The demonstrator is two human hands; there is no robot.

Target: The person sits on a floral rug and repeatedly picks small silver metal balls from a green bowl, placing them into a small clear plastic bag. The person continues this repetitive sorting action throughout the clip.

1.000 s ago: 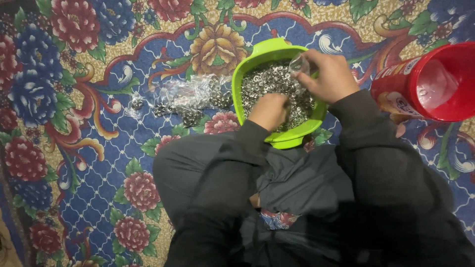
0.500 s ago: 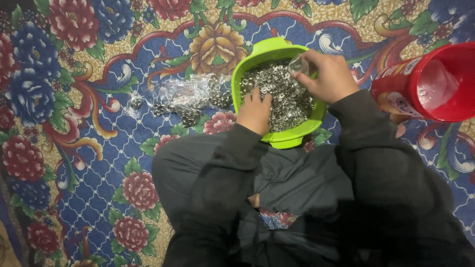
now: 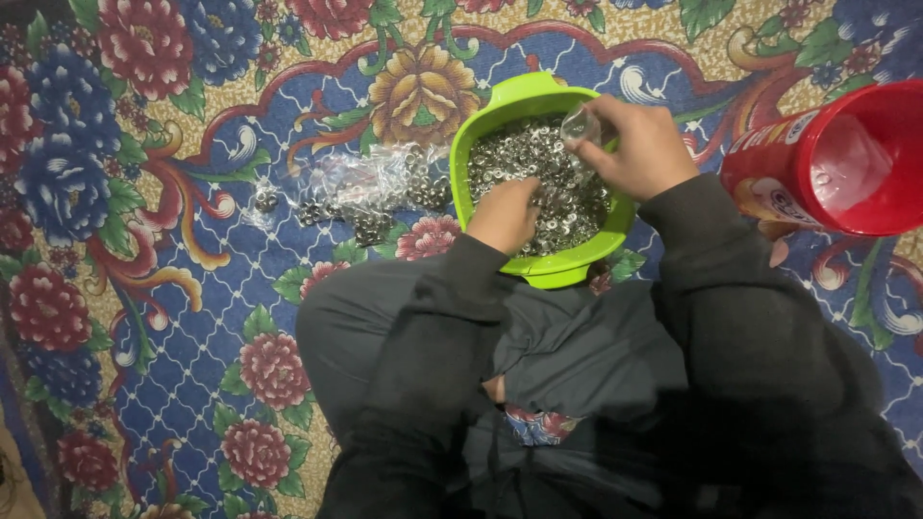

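Even, moderately dim indoor light from above; colours stay saturated. No hard shadows: only soft shade beneath the left hand [image 3: 502, 213] inside the green bowl [image 3: 500, 101]. Small glints on the metal pieces [image 3: 538, 159] between both hands and on the clear bag [image 3: 370, 187] left of them. Dark sleeves [image 3: 740, 317] below the right hand [image 3: 639, 144] lose detail. Focus slightly soft throughout; edges show mild stretching.

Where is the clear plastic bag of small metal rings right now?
In the head view, the clear plastic bag of small metal rings lies on the floral carpet, just left of the lime green plastic bowl.
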